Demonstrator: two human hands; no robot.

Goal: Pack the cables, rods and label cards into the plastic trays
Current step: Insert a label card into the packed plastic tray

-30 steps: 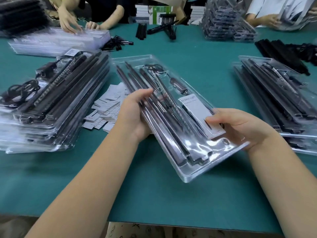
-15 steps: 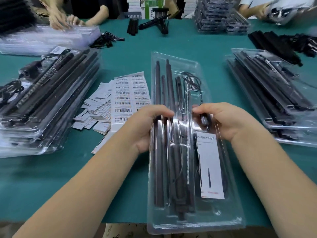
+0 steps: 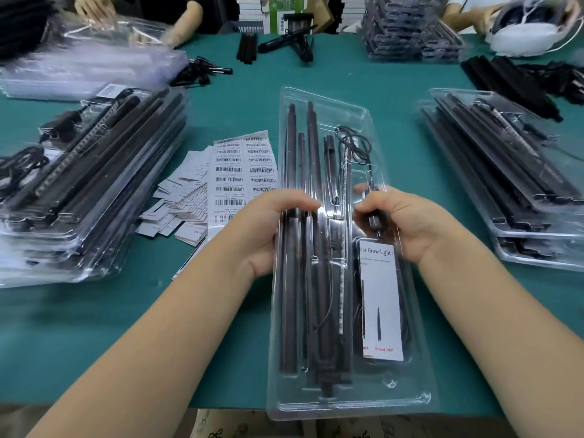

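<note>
The filled plastic tray (image 3: 344,403) — swung straight a moment ago — is being held flat, gripped at mid-length by the left hand (image 3: 271,229) and right hand (image 3: 401,222), evidently being pressed closed.

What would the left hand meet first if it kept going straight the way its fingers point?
The left hand curls over the clear plastic tray, fingers pointing right. Going on, they would probably meet the right hand first, across a narrow stretch of tray lid; depth is hard to judge.
</note>
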